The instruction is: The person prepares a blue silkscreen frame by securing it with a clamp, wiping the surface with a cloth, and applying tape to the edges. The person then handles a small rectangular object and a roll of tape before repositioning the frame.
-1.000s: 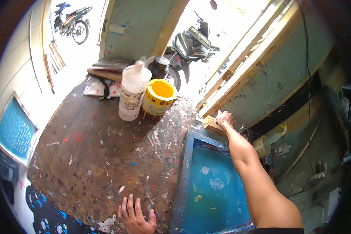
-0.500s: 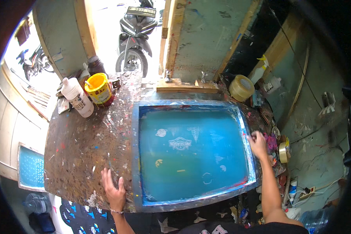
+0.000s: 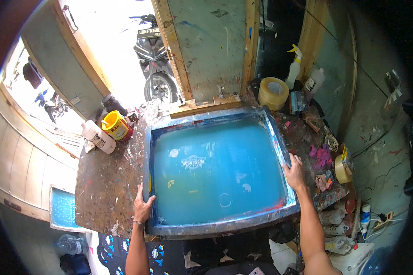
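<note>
A screen printing frame [image 3: 218,228] with blue mesh lies on a paint-stained table, its near edge by the table's front. Pale printed shapes and a lettered emblem show on the mesh [image 3: 243,160]. My left hand [image 3: 143,208] is against the frame's left side, thumb at the rim and fingers along the outer edge. On the opposite side, my right hand [image 3: 295,174] grips the right rim, its fingers curled over the wood. The undersides of both grips are hidden.
A hinged wooden bar [image 3: 204,107] sits behind the frame. At the back left stand a yellow paint tub [image 3: 116,127] and a white bottle [image 3: 98,139]. Tape rolls [image 3: 273,94], a spray bottle [image 3: 294,68] and pink rags [image 3: 322,156] line the right side.
My left hand has moved from the tabletop to the frame's left side. My right hand has closed on the right rim. The frame sits nearer the hinged bar, and the view has turned.
</note>
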Demonstrator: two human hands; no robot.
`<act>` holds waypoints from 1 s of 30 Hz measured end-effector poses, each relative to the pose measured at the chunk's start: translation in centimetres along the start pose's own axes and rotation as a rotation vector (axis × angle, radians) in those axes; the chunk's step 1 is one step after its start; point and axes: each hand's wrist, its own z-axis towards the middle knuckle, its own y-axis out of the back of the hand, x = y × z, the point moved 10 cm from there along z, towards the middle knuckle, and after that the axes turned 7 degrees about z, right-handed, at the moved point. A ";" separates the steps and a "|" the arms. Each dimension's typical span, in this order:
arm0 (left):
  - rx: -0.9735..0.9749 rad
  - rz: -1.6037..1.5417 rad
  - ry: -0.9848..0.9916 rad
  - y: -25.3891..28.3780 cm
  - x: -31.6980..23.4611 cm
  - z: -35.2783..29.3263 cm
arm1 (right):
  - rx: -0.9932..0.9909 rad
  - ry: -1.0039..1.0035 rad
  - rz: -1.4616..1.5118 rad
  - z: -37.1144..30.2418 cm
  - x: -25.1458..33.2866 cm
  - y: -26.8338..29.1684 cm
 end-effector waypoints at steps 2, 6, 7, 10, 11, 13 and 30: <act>0.006 0.005 0.021 -0.2 0.3 1.7 | -0.045 0.043 -0.040 1.6 0.6 0.0; 0.001 0.081 0.055 -0.6 0.5 3.9 | -0.027 0.008 0.004 3.6 -0.2 -1.5; -0.007 0.066 0.050 -0.6 0.5 4.1 | -0.029 0.005 -0.007 3.8 -0.4 -1.9; 0.007 0.143 0.074 -1.1 0.8 4.0 | -0.039 0.023 -0.034 4.1 -1.0 -2.4; -0.010 0.106 0.037 -1.0 0.4 3.9 | -0.040 0.036 -0.052 4.0 -1.1 -2.5; -0.004 0.069 0.036 -1.2 0.5 3.9 | -0.013 0.044 -0.063 4.1 -1.5 -2.7; 0.003 0.110 0.015 -1.4 -0.1 4.3 | -0.011 0.047 -0.096 4.5 -1.5 -3.2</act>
